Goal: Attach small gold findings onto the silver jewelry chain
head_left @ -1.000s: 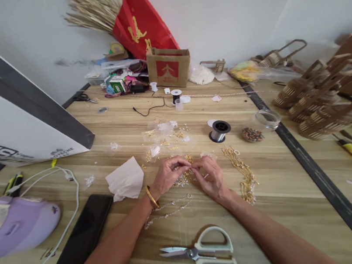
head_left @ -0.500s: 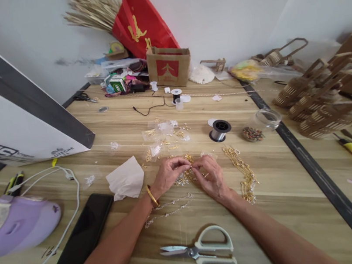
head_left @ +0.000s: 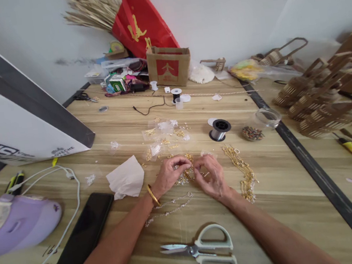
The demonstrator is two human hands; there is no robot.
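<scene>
Over a small pile of gold and silver beads [head_left: 185,176], my left hand [head_left: 170,173] and my right hand [head_left: 211,176] face each other, fingertips a little apart. Each hand is closed in a pinch of thumb and forefinger; whatever they hold is too small to make out. A silver chain [head_left: 171,213] lies by my left wrist, partly behind the forearm. To the right of my right hand rests a bundle of gold chains [head_left: 243,175]. Small plastic bags of gold and clear findings [head_left: 163,134] are spread beyond the hands. White-handled scissors [head_left: 202,251] lie between my forearms.
On the left are a black phone [head_left: 85,233], a purple device [head_left: 21,223], a white cable and a paper napkin [head_left: 126,177]. A wire spool [head_left: 220,130], a bag of beads [head_left: 252,133] and a clear jar [head_left: 268,118] stand right. Wooden basket-like pieces [head_left: 315,115] sit far right.
My fingertips have drawn slightly apart, with the right hand shifting a little to the right. The things on the table stay where they were.
</scene>
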